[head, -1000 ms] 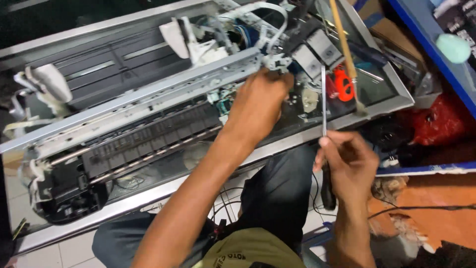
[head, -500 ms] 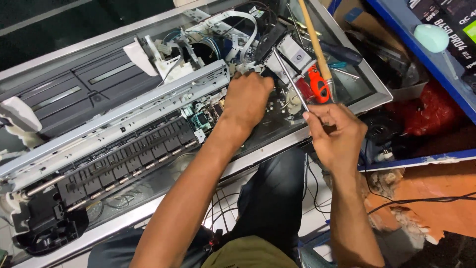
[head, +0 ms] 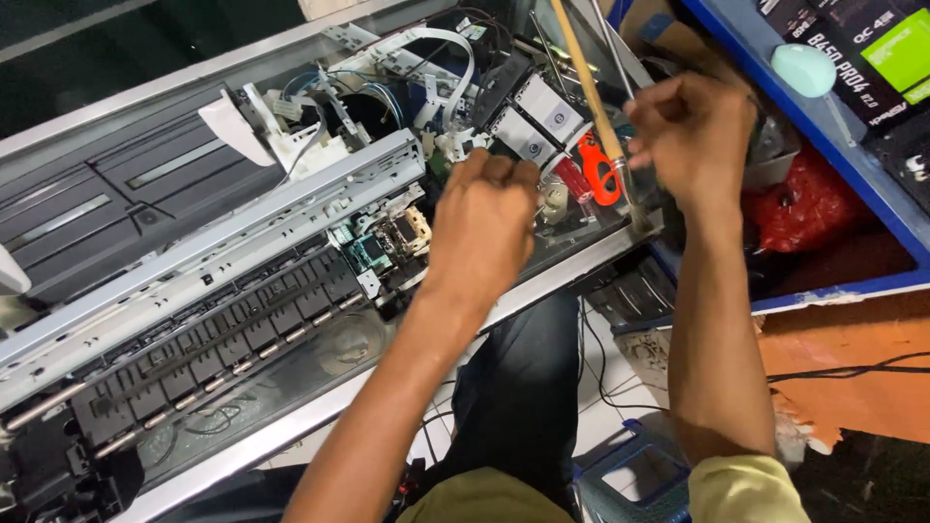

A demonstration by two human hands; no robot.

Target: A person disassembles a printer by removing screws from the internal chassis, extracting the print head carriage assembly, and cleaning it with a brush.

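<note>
The left hand [head: 484, 218] is resting as a closed fist on the opened printer [head: 194, 281], just right of the small green circuit board [head: 373, 247] and the long grey metal rail [head: 223, 242]; I cannot tell whether it is gripping anything. The right hand [head: 693, 131] is closing around a thin metal rod [head: 612, 44], probably a screwdriver shaft, above the printer's right end. A wooden stick [head: 586, 87] is leaning just beside it, and red-handled scissors [head: 599, 169] are lying underneath on the glass surface [head: 581, 228]. A red bag [head: 809, 208] is sitting to the right.
</note>
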